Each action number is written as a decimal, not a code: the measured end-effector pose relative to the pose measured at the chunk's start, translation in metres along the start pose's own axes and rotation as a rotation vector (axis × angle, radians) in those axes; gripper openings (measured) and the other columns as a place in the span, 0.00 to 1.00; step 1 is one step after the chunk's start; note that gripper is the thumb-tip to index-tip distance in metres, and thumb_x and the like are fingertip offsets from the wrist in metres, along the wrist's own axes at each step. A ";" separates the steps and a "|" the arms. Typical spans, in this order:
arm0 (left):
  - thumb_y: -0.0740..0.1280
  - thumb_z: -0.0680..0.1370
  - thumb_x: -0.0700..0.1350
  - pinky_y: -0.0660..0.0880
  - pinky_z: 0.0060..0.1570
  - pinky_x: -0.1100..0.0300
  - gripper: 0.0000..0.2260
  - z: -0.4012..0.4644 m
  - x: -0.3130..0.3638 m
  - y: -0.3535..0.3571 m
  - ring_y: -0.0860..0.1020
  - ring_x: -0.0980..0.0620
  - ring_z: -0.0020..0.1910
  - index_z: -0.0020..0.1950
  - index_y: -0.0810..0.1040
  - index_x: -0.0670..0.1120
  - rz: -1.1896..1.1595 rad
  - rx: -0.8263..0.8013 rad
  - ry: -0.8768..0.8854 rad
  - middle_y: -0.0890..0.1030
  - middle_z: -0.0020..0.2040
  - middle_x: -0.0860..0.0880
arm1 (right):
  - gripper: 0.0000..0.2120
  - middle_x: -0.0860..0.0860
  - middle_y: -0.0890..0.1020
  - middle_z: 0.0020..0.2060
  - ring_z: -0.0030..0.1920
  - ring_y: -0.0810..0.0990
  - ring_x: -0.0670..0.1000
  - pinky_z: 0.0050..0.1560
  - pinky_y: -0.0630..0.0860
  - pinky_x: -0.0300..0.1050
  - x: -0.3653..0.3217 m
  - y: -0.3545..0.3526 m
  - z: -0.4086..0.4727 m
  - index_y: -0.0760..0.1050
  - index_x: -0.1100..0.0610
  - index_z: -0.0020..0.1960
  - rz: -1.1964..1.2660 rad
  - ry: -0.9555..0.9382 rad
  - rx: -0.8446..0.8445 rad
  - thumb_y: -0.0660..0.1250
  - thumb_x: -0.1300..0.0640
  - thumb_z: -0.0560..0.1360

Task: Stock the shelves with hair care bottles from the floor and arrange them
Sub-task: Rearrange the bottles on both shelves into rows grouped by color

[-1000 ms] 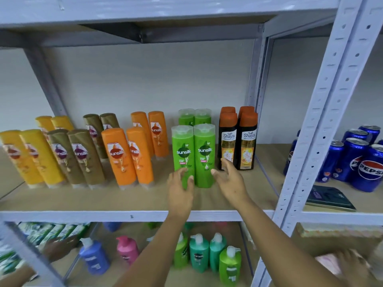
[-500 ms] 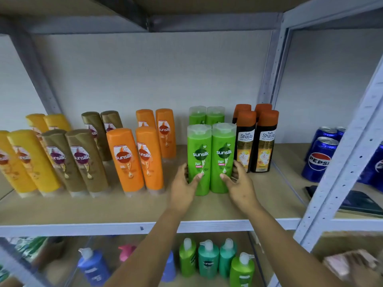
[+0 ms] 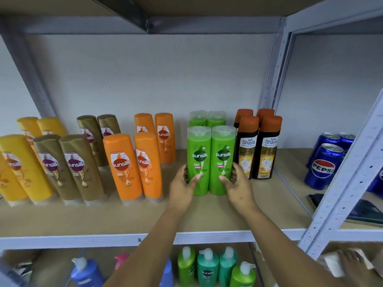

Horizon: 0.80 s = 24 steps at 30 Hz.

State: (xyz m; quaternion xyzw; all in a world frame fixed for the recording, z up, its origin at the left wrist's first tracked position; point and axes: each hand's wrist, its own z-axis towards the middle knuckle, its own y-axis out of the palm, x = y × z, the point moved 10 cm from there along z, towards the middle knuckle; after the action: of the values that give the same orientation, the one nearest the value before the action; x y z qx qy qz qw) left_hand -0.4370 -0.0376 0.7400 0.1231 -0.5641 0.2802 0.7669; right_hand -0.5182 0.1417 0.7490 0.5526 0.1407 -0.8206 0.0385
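Green bottles (image 3: 211,160) | both hands' fingers (image 3: 194,178) clamped on pair | risk: squeezing tips the black bottles (image 3: 258,148) beside the right hand (image 3: 238,187)

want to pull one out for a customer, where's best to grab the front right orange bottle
Take the front right orange bottle by its broad upper body, from the front and above. It leans back, cap down, nearly touching its orange neighbour on the left, so the sides are tight low down. Its right side is open; fingers fit there.

On the shelf (image 3: 145,220), the Sunsilk bottles (image 3: 210,160) stand left of the Shayla bottles (image 3: 258,148), touching them.
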 end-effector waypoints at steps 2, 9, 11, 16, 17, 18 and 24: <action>0.71 0.75 0.47 0.75 0.55 0.66 0.18 0.005 -0.003 0.000 0.78 0.65 0.54 0.63 0.73 0.51 -0.003 -0.002 -0.005 0.81 0.55 0.57 | 0.24 0.45 0.78 0.55 0.54 0.77 0.40 0.55 0.74 0.33 0.001 0.002 0.004 0.67 0.54 0.68 -0.001 0.000 -0.009 0.69 0.62 0.75; 0.70 0.76 0.44 0.75 0.60 0.53 0.20 0.020 -0.008 0.002 0.79 0.55 0.57 0.67 0.71 0.46 -0.021 -0.001 -0.041 0.80 0.59 0.49 | 0.24 0.45 0.78 0.54 0.54 0.78 0.41 0.57 0.74 0.38 0.003 0.009 0.018 0.67 0.56 0.69 -0.012 0.003 -0.014 0.69 0.62 0.75; 0.70 0.76 0.45 0.75 0.61 0.50 0.20 0.024 -0.010 0.003 0.78 0.54 0.58 0.67 0.71 0.46 -0.015 -0.002 -0.051 0.80 0.59 0.49 | 0.24 0.46 0.79 0.54 0.55 0.78 0.44 0.58 0.74 0.40 0.004 0.010 0.022 0.67 0.56 0.69 -0.015 0.011 -0.019 0.69 0.62 0.75; 0.70 0.76 0.44 0.75 0.60 0.48 0.19 0.030 -0.012 0.005 0.79 0.54 0.57 0.66 0.71 0.46 -0.013 0.003 -0.039 0.81 0.58 0.49 | 0.24 0.46 0.78 0.53 0.52 0.78 0.43 0.58 0.74 0.41 0.005 0.012 0.030 0.67 0.57 0.68 -0.006 0.016 -0.008 0.69 0.64 0.75; 0.70 0.76 0.44 0.75 0.61 0.49 0.19 0.032 -0.013 0.005 0.79 0.54 0.57 0.66 0.71 0.46 -0.013 0.001 -0.040 0.81 0.58 0.49 | 0.24 0.46 0.78 0.53 0.52 0.78 0.42 0.57 0.74 0.40 0.005 0.012 0.031 0.67 0.56 0.68 -0.006 0.014 -0.007 0.69 0.64 0.75; 0.70 0.76 0.44 0.75 0.61 0.48 0.19 0.033 -0.013 0.006 0.79 0.55 0.57 0.66 0.71 0.47 -0.009 -0.003 -0.038 0.80 0.59 0.50 | 0.23 0.46 0.78 0.53 0.51 0.78 0.41 0.57 0.73 0.40 0.005 0.012 0.032 0.67 0.56 0.68 -0.010 0.010 -0.009 0.69 0.64 0.75; 0.70 0.75 0.45 0.75 0.61 0.49 0.21 0.043 -0.017 0.009 0.78 0.56 0.58 0.67 0.71 0.47 -0.024 -0.029 -0.039 0.80 0.60 0.52 | 0.19 0.47 0.79 0.54 0.55 0.78 0.45 0.59 0.75 0.44 0.004 0.014 0.041 0.69 0.47 0.60 -0.044 -0.043 -0.007 0.69 0.63 0.74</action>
State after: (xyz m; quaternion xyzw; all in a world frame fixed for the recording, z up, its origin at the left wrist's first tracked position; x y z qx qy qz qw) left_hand -0.4797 -0.0573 0.7373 0.1241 -0.5813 0.2602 0.7609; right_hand -0.5538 0.1177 0.7569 0.5315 0.1549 -0.8324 0.0252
